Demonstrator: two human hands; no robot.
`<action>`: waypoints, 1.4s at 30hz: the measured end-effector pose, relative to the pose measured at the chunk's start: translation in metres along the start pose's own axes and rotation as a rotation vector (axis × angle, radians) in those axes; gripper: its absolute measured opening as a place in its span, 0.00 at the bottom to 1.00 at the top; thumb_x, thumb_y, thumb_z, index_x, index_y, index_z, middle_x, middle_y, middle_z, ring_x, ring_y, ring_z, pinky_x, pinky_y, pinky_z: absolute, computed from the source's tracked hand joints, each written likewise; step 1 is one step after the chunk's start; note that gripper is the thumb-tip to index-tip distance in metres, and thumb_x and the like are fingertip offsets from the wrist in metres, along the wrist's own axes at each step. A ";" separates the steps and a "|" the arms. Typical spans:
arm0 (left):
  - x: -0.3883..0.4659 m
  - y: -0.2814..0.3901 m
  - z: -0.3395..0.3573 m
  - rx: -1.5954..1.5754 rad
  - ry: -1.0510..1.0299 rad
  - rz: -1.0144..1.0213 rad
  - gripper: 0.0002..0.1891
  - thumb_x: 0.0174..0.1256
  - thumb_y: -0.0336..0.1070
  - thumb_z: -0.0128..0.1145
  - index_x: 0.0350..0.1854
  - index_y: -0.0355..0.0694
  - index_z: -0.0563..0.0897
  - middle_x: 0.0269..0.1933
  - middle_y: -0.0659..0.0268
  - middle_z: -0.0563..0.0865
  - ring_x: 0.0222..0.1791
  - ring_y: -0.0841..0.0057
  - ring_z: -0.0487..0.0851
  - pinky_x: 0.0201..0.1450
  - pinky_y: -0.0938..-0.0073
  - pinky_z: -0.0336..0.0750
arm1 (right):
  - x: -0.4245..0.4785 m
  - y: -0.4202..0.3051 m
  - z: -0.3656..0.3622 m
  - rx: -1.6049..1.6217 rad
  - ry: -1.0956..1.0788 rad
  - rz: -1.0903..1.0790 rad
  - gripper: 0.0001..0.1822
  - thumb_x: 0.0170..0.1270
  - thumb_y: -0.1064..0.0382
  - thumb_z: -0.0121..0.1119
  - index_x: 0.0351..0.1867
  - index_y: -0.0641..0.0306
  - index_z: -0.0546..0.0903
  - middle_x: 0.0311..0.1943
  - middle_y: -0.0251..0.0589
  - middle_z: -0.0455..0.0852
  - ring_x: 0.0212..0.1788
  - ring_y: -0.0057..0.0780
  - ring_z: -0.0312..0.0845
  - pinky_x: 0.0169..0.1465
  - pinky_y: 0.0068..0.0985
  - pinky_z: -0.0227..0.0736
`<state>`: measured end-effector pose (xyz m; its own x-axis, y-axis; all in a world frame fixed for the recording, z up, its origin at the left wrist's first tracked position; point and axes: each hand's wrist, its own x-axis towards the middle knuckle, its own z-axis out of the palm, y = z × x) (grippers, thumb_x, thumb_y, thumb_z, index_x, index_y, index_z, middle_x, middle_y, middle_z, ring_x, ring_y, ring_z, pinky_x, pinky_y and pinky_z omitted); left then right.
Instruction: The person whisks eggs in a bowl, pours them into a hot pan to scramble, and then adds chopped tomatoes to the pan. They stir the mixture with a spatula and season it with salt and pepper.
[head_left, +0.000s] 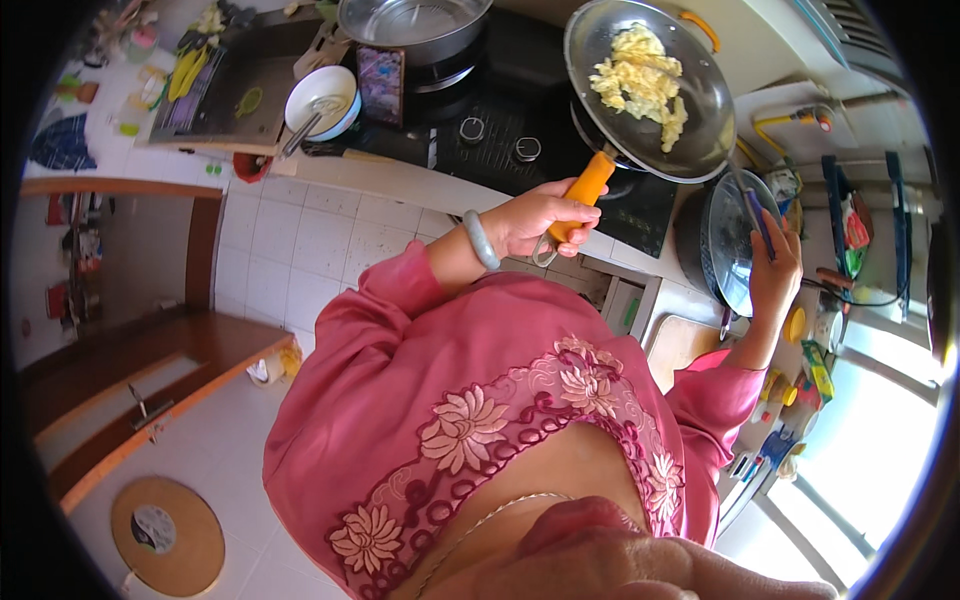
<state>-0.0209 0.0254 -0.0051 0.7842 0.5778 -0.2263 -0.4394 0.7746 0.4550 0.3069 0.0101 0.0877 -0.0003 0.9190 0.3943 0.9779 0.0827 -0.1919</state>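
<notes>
With the fingers of my left hand (551, 217) wrapped around its orange handle (589, 187), a frying pan (705, 97) is tilted over the right side of the cooktop. Scrambled egg (637, 79) lies in the pan in a loose yellow heap. My right hand (776, 266) grips a utensil by its purple handle (761, 221). The utensil's metal shaft reaches over the pan's near rim; its working end is hard to make out. Below that hand stands a dark pot with a glass lid (731, 259).
A steel pan (420, 26) occupies the left burner of the black cooktop (480, 142). A phone (380, 86) stands upright beside a white bowl (319, 105) holding a whisk (304, 131). Farther left is a sink (259, 71). Bottles and packets (784, 390) crowd the right side by the window.
</notes>
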 end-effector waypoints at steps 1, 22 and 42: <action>0.001 0.000 -0.003 0.009 -0.005 0.008 0.25 0.66 0.31 0.52 0.63 0.41 0.62 0.32 0.67 0.72 0.24 0.84 0.71 0.23 0.81 0.65 | 0.003 0.003 0.004 -0.033 0.080 -0.075 0.17 0.57 0.63 0.62 0.51 0.52 0.82 0.35 0.39 0.80 0.39 0.37 0.78 0.43 0.32 0.73; -0.003 0.013 -0.007 0.333 0.121 0.000 0.20 0.70 0.42 0.49 0.59 0.37 0.68 0.42 0.60 0.80 0.31 0.76 0.81 0.29 0.78 0.76 | -0.001 -0.032 -0.035 -0.155 -0.008 -0.042 0.12 0.55 0.63 0.62 0.43 0.50 0.84 0.31 0.35 0.77 0.32 0.38 0.79 0.33 0.32 0.73; -0.006 0.001 -0.011 0.360 0.317 0.145 0.25 0.72 0.54 0.43 0.59 0.39 0.72 0.45 0.61 0.83 0.32 0.75 0.82 0.33 0.75 0.75 | -0.238 0.186 0.041 0.827 0.533 1.531 0.21 0.66 0.50 0.51 0.46 0.69 0.74 0.32 0.46 0.79 0.19 0.35 0.80 0.15 0.26 0.73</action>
<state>-0.0312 0.0254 -0.0129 0.5298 0.7663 -0.3635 -0.3111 0.5743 0.7572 0.4801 -0.1773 -0.0781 0.9195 0.1655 -0.3566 -0.2919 -0.3201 -0.9013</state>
